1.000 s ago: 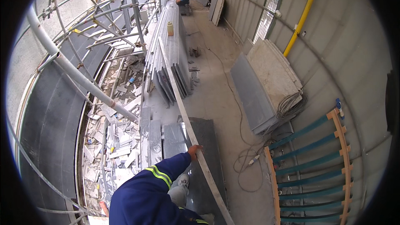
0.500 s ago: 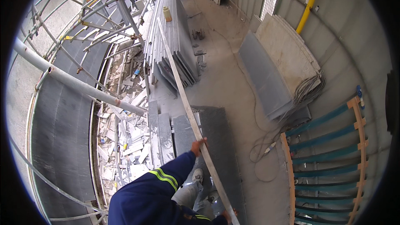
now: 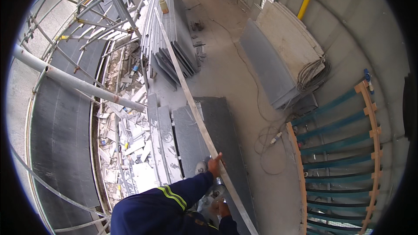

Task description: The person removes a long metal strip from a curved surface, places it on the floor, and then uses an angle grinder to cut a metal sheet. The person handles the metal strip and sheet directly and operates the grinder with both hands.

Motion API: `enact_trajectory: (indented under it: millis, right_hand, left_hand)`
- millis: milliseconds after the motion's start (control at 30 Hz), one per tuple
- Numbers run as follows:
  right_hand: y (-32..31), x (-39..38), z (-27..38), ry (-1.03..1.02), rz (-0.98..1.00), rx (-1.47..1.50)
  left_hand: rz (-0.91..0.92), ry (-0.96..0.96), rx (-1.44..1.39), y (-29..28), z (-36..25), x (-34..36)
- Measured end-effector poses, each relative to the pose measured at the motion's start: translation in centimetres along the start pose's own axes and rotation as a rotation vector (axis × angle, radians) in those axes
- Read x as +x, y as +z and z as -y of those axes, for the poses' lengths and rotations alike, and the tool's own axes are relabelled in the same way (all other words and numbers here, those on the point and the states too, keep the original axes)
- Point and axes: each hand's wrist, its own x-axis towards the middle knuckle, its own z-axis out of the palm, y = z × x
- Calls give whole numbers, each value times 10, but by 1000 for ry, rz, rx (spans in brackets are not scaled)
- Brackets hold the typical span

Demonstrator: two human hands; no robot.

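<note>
A long, pale, straight flat bar (image 3: pixel 196 112) runs slantwise from the far stack of slabs down past my body. My left hand (image 3: pixel 214 165) is closed on the bar, thumb along its edge. Lower down, my right hand (image 3: pixel 221 208) is just left of the bar and looks apart from it. Its fingers are partly hidden, so their closure is unclear. Under the bar lies a dark grey stone slab (image 3: pixel 224 126), and my shoe (image 3: pixel 200 167) is over its left part.
Upright grey slabs (image 3: pixel 174 39) stand ahead, with a yellowish bottle (image 3: pixel 163 6) on top. Broken offcuts (image 3: pixel 135 148) and scaffold poles (image 3: pixel 82 86) lie left. Slabs (image 3: pixel 272 69) lean against the right wall beside coiled cable (image 3: pixel 314 75). Nearer stands a slatted rack (image 3: pixel 339 150).
My right hand has come off the bar and moved to its left. My left hand still grips the bar, lower in the picture. The view has shifted slightly.
</note>
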Motion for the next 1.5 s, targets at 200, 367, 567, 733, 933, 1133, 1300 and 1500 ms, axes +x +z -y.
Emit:
enact_trajectory:
  millis: [200, 367, 567, 733, 933, 1133, 1300, 1500]
  right_hand:
    - [-20, -156, 24, -338, -152, -1089]
    - [-105, -247, -22, -712, -690, -1086]
    - [-87, -236, -23, -791, -1086, -1021]
    - [-42, -202, -4, -786, -1102, -997]
    - [31, -146, 24, -756, -1066, -989]
    - [101, -90, 51, -730, -997, -987]
    - [156, -43, 74, -722, -925, -979]
    - [226, 29, 107, -761, -814, -960]
  left_hand:
    - [-83, 15, -85, -2, -26, 7]
    - [-48, 113, -74, -16, -50, 23]
    - [-30, 144, -65, -14, -89, 34]
    - [-63, 170, -55, -31, -128, 50]
    - [-38, 141, -49, -49, -193, 85]
    - [-30, 156, -74, -66, -282, 139]
    - [-65, 249, -76, -84, -368, 202]
    - [-25, 296, -144, -122, -458, 263]
